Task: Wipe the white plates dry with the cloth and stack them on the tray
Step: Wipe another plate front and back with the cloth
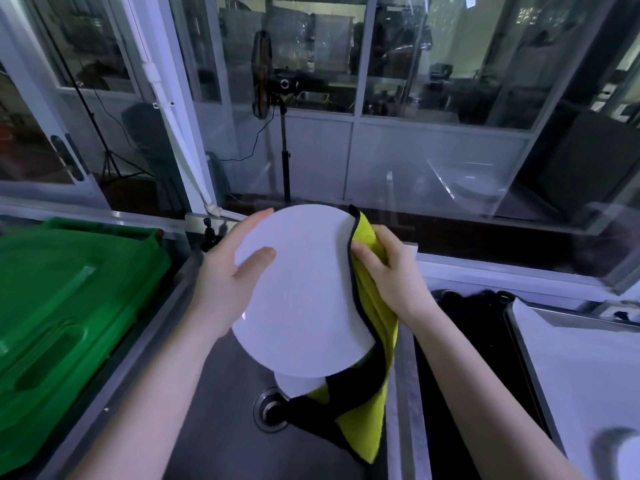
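I hold a round white plate (298, 289) tilted up over a steel sink (221, 393). My left hand (228, 271) grips its left rim, thumb on the face and fingers behind. My right hand (391, 271) presses a yellow cloth (375, 327) with dark edging against the plate's right rim; the cloth hangs down past the plate's lower edge. Below the held plate, part of another white plate (298, 384) shows in the sink, mostly hidden. At the right lies a metal tray (540, 341) with a pale surface.
A green plastic bin lid (65, 306) sits to the left of the sink. The sink drain (272, 410) is beneath the plate. A black item (464, 317) lies between sink and tray. Glass partitions and a fan stand (285, 157) rise behind the counter.
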Tool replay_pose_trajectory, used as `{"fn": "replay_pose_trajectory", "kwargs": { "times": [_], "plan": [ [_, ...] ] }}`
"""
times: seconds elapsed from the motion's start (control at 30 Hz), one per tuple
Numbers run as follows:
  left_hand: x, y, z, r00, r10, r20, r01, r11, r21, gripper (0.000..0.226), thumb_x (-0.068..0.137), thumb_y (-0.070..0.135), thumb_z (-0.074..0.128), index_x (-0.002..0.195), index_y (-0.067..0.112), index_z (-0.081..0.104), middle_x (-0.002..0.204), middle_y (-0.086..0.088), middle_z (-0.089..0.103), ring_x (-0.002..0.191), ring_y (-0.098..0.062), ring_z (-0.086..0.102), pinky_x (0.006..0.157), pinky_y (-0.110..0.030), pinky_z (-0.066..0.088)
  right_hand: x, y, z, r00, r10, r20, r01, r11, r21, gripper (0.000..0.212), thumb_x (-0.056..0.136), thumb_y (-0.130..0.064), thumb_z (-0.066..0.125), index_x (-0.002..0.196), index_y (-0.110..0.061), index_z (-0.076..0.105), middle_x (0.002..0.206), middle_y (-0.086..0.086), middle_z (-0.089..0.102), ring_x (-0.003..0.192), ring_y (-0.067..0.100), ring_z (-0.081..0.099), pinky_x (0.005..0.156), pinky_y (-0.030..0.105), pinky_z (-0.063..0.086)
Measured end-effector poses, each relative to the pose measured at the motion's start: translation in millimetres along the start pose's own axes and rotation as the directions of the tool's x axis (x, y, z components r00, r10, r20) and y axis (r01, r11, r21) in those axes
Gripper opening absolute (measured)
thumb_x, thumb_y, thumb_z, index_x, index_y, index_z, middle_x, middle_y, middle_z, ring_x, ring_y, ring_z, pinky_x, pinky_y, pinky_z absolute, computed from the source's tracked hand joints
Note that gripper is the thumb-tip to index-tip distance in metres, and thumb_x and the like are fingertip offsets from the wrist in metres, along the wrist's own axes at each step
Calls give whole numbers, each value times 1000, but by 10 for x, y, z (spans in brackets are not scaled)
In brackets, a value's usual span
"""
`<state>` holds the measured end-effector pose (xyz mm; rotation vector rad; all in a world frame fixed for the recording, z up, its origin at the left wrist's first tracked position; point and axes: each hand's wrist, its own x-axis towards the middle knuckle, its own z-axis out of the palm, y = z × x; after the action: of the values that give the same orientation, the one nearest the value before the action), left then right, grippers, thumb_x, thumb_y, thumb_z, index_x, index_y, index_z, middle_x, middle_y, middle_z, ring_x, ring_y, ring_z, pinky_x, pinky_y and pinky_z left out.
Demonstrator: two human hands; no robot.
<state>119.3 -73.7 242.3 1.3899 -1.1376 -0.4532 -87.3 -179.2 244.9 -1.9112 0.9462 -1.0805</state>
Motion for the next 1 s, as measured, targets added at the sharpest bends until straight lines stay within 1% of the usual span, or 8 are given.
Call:
{"fn": "replay_pose_trajectory", "kwargs": {
  "times": [0.13,0.23,0.4,0.53,0.63,0.73,0.9,1.0],
  "plan": [
    [-47,-76,122,961,-97,-257,56,985,-163,54,98,15,61,120,63,60,125,37,61,124,10,53,104,-27,46,-379,75,365,924,206,-322,-142,967,211,10,96,-23,60,105,-27,61,87,-14,67,85,0,60,78,17,45],
    [-104,-151,222,929,-215,-302,146,961,-234,52,99,17,59,118,65,59,119,33,64,116,2,58,102,-38,51,-625,82,607,849,380,-367,-238,895,377,6,96,-22,59,97,-28,57,84,-12,65,80,1,59,76,24,46],
    [85,-17,-92,997,29,76,-33,998,50,59,98,13,63,117,69,56,121,44,59,116,22,51,91,-9,42,-225,43,77,994,49,-100,-32,985,168,9,97,-19,60,92,-26,60,86,-13,66,79,-6,58,75,16,44],
    [227,132,-135,900,24,436,-149,956,254,61,95,21,71,127,69,51,131,45,53,126,24,41,96,-1,32,5,-24,-35,961,-104,257,126,989,-72,18,96,-21,62,85,-34,55,78,-27,59,75,-8,53,71,8,39],
    [201,102,-99,966,-46,254,18,993,113,64,90,18,76,131,62,53,113,29,70,107,7,64,88,-16,53,19,18,-18,979,-99,179,117,989,-94,9,96,-23,61,87,-22,60,81,-13,62,78,5,56,74,19,43],
    [-19,-103,32,966,-140,-217,132,990,-51,44,89,20,74,115,54,63,110,2,75,99,-17,71,89,-44,59,-134,104,76,995,23,-99,-19,999,43,15,97,-21,59,89,-9,61,83,7,64,77,17,54,79,35,46],
    [-469,-178,551,923,-190,-334,68,936,-344,63,95,13,67,117,70,51,124,39,59,115,18,55,80,-1,47,-510,140,470,786,464,-410,-280,857,433,17,98,-25,56,85,-14,58,84,14,63,75,15,53,78,42,49],
    [-324,-179,460,943,-174,-282,72,938,-339,62,97,9,64,116,68,56,125,30,63,116,10,58,81,-6,50,-487,135,415,827,424,-370,-266,874,405,12,98,-24,57,87,-18,59,86,7,66,78,14,58,77,36,50]
  ]
}}
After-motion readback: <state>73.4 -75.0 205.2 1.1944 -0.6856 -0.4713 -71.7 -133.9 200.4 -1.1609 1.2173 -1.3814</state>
